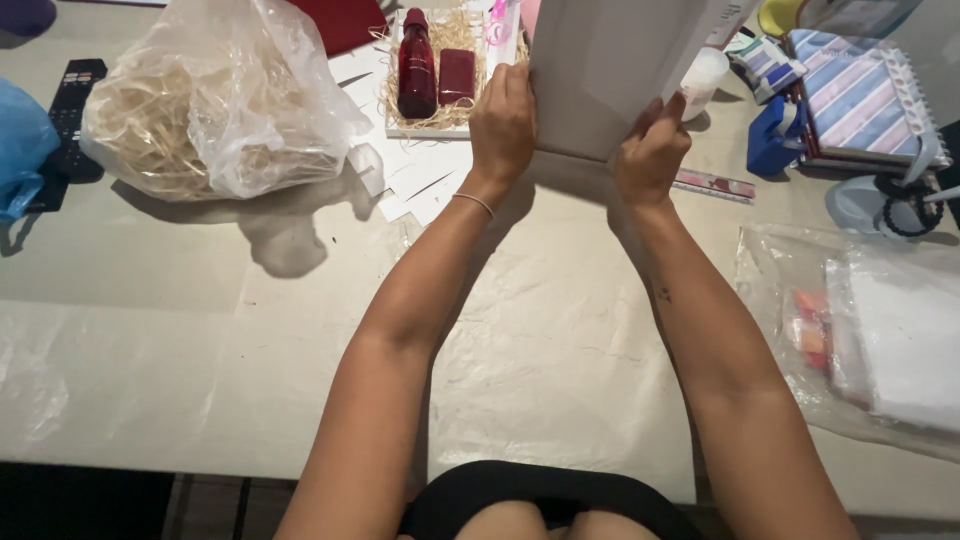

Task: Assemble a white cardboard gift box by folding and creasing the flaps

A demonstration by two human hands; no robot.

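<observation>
We see a white cardboard box lid (610, 70) held tilted above the far middle of the paper-covered table (200, 330), its lower edge gripped from both sides. The left hand (503, 120) clasps the lower left edge, fingers curled over the card, a thin bracelet (473, 203) on its wrist. The right hand (650, 150) pinches the lower right corner, thumb pressed on the near face.

Just behind the left hand lies an open white gift box (440, 70) lined with pale straw, holding a dark red bottle (416, 65) and a small dark red rectangular box (457, 76) side by side. White paper sheets (410, 175) are fanned out beneath and in front of it. Further left sits a clear plastic bag filled with pale shredded straw (210, 100), and beyond it a black remote control (70, 115) beside a blue plastic bag (20, 150).

To the right of the lid we find a blue tape dispenser (772, 140), a striped spiral notebook (860, 95) and a pink ruler (715, 185). Nearer on the right lies a clear plastic sleeve of white sheets (880, 340).
</observation>
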